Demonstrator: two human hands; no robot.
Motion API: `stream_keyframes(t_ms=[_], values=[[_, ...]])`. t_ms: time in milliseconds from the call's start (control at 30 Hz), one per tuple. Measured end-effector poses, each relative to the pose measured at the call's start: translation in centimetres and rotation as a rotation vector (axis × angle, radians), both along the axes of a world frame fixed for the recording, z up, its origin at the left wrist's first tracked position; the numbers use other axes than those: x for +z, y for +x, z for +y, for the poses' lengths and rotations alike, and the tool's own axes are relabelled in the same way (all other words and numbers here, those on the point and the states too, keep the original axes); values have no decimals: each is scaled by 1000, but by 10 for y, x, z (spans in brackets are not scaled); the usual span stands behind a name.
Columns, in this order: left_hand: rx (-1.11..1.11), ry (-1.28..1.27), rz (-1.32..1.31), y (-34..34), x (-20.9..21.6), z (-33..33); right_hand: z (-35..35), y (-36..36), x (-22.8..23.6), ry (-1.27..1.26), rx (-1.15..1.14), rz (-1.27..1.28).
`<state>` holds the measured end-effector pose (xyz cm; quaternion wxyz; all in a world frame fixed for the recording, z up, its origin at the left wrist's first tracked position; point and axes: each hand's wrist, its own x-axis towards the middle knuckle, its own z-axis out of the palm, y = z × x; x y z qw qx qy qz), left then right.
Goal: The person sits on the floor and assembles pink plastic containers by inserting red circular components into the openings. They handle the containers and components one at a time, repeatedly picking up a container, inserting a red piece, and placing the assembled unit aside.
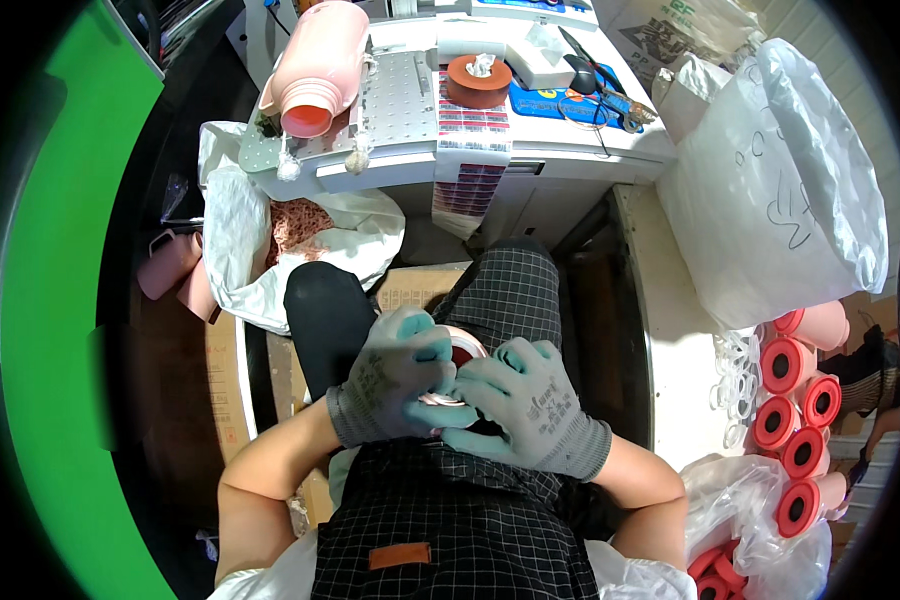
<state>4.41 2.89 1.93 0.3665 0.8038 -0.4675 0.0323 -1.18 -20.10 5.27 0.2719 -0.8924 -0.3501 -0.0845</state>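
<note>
Both of my hands wear grey gloves with teal fingertips and meet above my lap. My left hand (398, 372) curls its fingers around the left side of a round pink part (470, 343) with a pale rim and a dark red inside. From the other side my right hand (520, 405) presses its bent fingers against the same part. Most of it is hidden behind the gloves, so I cannot tell whether it is a lid or the neck of a bottle.
Ahead, a large pink bottle (320, 62) lies on the white worktable (400, 150) beside a label strip (470, 165) and brown tape (478, 82). An open white bag (235, 240) stands at the left. Rightward are a tall white sack (760, 200) and several pink bottles with red tops (785, 365).
</note>
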Motion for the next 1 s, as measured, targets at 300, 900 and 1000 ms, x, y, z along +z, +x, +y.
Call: stream_keyframes(t_ms=[300, 900, 1000], values=[[314, 298, -364, 1, 43, -13, 23, 5, -29, 126, -121, -126], [-35, 458, -128, 40, 52, -37, 10, -1, -37, 167, -161, -159], [48, 125, -11, 34, 46, -42, -16, -12, -42, 268, -216, -115]])
